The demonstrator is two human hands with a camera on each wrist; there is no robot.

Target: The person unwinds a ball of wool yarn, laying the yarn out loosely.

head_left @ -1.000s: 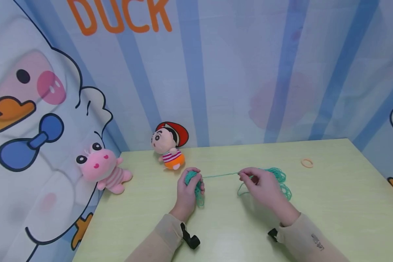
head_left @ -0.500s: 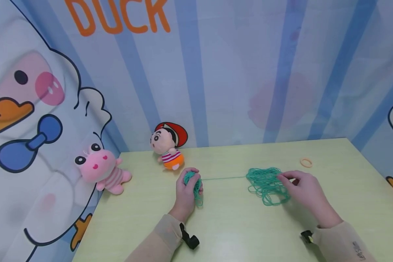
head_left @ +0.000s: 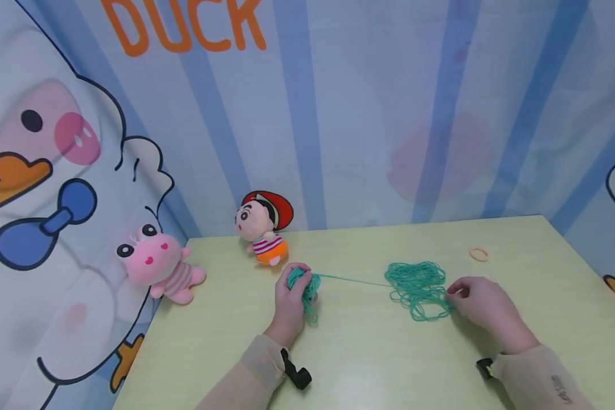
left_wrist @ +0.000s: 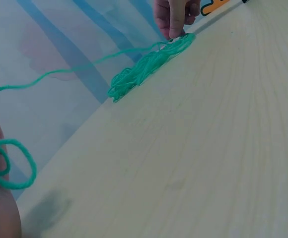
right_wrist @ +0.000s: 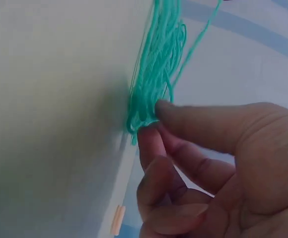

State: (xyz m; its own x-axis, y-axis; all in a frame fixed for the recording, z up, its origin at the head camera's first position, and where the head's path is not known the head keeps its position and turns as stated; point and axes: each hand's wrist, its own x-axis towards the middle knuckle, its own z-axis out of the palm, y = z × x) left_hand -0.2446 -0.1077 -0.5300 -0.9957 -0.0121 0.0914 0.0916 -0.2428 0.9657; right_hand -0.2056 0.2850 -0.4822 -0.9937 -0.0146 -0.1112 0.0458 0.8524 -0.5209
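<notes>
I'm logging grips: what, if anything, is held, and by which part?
The left hand grips a yarn bundle by its upper part. The right hand is at the right edge of the yarn pile; whether it pinches any cannot be told.

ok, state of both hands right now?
Left hand: closed, holding a yarn bundle.
Right hand: fingertips at the edge of the yarn pile; can't tell if it's pinching a strand.

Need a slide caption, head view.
Left hand holds a bunch of green yarn, one strand running to a loose pile on the table, right hand at the pile's edge.
</notes>
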